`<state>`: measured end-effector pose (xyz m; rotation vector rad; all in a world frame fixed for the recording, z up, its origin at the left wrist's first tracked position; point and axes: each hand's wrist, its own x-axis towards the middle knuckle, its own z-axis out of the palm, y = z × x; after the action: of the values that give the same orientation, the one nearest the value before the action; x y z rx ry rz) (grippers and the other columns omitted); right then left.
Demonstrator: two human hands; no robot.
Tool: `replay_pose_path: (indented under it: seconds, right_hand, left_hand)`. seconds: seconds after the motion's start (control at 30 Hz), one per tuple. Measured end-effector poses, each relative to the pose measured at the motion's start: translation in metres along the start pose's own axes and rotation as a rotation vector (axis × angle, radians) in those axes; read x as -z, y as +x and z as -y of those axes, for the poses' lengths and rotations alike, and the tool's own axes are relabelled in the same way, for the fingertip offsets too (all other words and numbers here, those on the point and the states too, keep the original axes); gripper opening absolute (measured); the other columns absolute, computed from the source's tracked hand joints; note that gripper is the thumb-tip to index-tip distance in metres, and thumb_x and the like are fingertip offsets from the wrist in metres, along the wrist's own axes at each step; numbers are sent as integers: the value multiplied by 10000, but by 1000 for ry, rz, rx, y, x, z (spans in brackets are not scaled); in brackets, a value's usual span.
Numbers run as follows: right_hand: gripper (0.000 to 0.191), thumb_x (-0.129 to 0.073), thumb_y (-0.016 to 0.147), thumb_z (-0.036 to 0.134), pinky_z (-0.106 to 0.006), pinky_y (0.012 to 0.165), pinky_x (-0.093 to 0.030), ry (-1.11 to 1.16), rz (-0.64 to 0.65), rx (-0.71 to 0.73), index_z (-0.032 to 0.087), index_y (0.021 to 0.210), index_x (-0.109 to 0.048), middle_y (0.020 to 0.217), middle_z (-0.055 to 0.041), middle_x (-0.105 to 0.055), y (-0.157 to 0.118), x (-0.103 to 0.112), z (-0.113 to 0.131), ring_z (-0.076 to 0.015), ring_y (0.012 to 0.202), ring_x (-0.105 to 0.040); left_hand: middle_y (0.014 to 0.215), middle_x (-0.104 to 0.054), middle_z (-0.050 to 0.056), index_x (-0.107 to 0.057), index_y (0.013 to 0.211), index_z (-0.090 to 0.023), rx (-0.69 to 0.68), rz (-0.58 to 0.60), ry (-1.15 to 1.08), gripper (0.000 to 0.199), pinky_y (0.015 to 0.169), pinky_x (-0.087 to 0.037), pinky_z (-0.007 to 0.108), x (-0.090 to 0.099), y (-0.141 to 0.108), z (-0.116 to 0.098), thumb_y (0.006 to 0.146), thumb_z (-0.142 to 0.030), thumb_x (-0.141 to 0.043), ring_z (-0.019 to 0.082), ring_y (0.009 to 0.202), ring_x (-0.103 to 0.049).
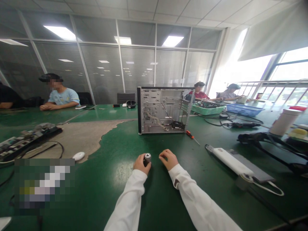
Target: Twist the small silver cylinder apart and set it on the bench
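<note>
My left hand (140,165) is wrapped round a small can (147,157) with a silver top that has a dark spot in it. The can is upright, low over the green table (125,199) or standing on it; I cannot tell which. To its right, apart from it, my right hand (169,159) has its fingers curled towards the thumb in a pinch. Anything between those fingertips is too small to make out. Beyond both hands stands an opened computer case (166,110) with loose cables inside. A red-handled screwdriver (190,134) lies by its lower right corner.
On the right are a white power strip (233,160), black straps (264,138), a white bottle (285,122), a green basket (208,110) and a blue basket (245,110). Circuit parts (29,139) and a white mouse (79,156) lie left. Several people sit around the table.
</note>
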<state>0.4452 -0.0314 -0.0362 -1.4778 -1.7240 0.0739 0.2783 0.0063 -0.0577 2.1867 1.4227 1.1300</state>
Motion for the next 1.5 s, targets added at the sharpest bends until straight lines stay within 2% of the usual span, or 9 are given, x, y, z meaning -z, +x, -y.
replay_pose_path:
  seconds: [0.13, 0.23, 0.43, 0.7, 1.07, 1.17, 1.3, 1.4, 1.5]
  right_hand:
    - [98, -488, 711, 219, -242, 630, -397, -188, 217, -120, 214, 726, -585, 739, -14, -560, 0, -8, -10, -123, 670, -531]
    - [102, -491, 693, 194, -241, 640, -382, -254, 294, -180, 211, 746, -576, 754, -13, -576, -1, -6, -7, -131, 705, -539]
    - [345, -460, 607, 64, -286, 646, -365, -384, 347, -296, 171, 932, -504, 920, -77, -549, -1, 5, -2, -189, 817, -537]
    - [317, -418, 658, 110, -305, 681, -353, -512, 444, -383, 207, 950, -490, 963, -74, -513, 3, 11, -6, -209, 898, -513]
    - [354, -410, 649, 104, -323, 691, -369, -513, 428, -376, 197, 979, -494, 977, -86, -498, 2, 13, -3, -215, 881, -508]
    - [463, -422, 620, 83, -349, 750, -367, -448, 295, -276, 181, 1072, -447, 1055, -101, -460, -2, 11, 6, -229, 970, -449]
    - [578, -456, 656, 160, -361, 852, -351, -174, 118, 71, 169, 1214, -307, 1145, -109, -392, -11, 1, 27, -221, 1048, -380]
    - [616, -472, 680, 192, -357, 882, -350, -64, 119, 209, 189, 1252, -243, 1177, -107, -355, -17, -8, 42, -212, 1072, -361]
    - [470, -445, 708, 162, -328, 845, -387, -52, 159, 250, 213, 1170, -368, 1090, -87, -427, -21, -12, 49, -186, 1003, -418]
  left_hand:
    - [957, -558, 88, -481, 996, -150, 28, -27, -2, 463, 764, -400, 355, -6, 2, 10, 539, -93, -534, 218, 871, -526]
    - [991, -548, 102, -471, 1023, -144, 46, -4, 9, 507, 777, -397, 357, -8, 1, 11, 526, -46, -498, 226, 902, -516]
    - [1006, -550, 85, -483, 1011, -167, 103, 12, -11, 509, 812, -381, 344, -8, 2, 11, 527, -11, -459, 217, 919, -511]
    - [1030, -550, 71, -484, 1027, -153, 141, 67, 56, 498, 847, -360, 297, -4, 4, 7, 549, -16, -467, 200, 973, -487]
    - [911, -545, 82, -522, 917, -128, 104, -56, -45, 465, 803, -394, 293, -9, 6, 16, 497, 42, -419, 183, 860, -516]
    - [860, -560, 70, -532, 873, -130, 137, -69, -105, 447, 763, -415, 283, -6, 7, 14, 491, 59, -397, 168, 800, -533]
    - [784, -594, 28, -545, 801, -162, 209, -60, -219, 410, 715, -434, 267, 0, 6, 9, 505, 60, -369, 139, 720, -563]
    - [685, -616, -1, -545, 739, -166, 242, 25, -429, 398, 642, -459, 243, 3, 6, 5, 501, 55, -315, 113, 614, -583]
    - [607, -614, -15, -537, 740, -158, 242, 121, -631, 388, 521, -460, 209, 2, 5, 0, 496, 30, -301, 101, 504, -576]
